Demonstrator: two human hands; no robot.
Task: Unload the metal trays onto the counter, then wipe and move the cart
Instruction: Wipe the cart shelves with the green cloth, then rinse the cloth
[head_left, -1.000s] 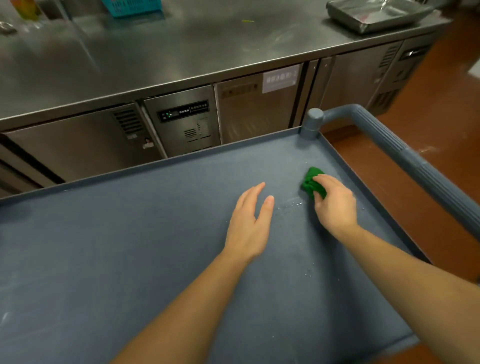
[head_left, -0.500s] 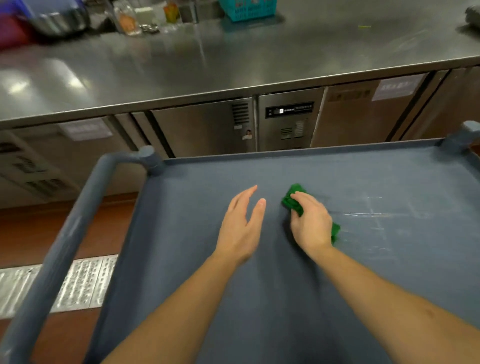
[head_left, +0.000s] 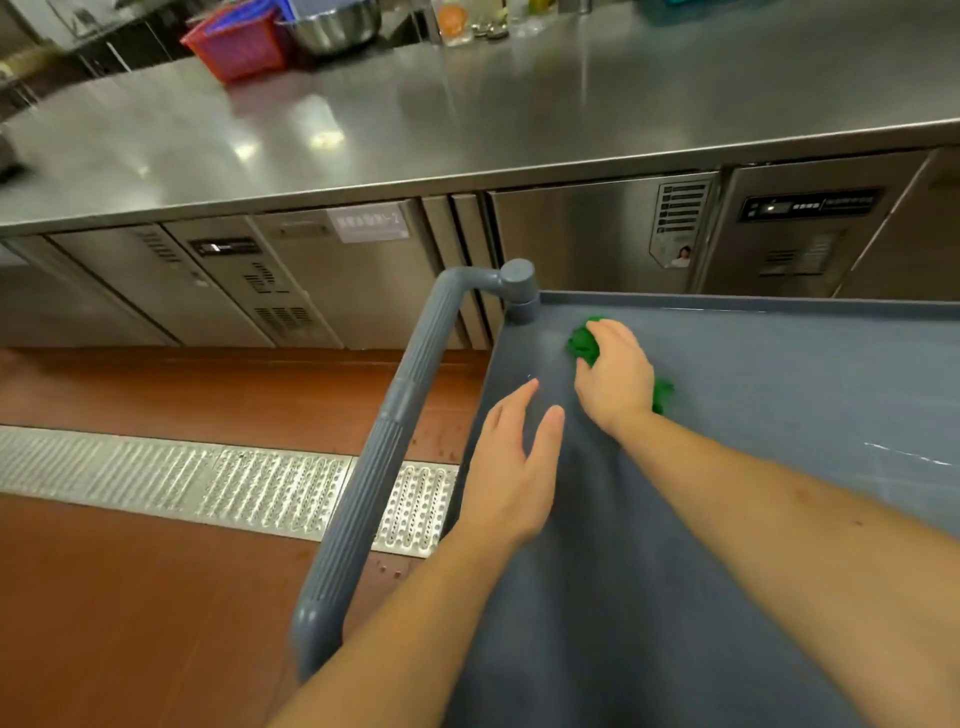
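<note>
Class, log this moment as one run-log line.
stage: wiping cart | right hand: pressing green cloth on cart top, near handle post | left hand: open, empty

Bright overhead light is reflected as glare patches on the steel worktop (head_left: 363, 124). Wide-angle bending is seen at edges; far clutter is blurred. Shadows are soft.

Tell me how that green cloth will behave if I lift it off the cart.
The green cloth bunches under the right hand, so it is probably soft and floppy. It likely weighs little. Streaks on the cart top hint that it is damp and may cling.
</note>
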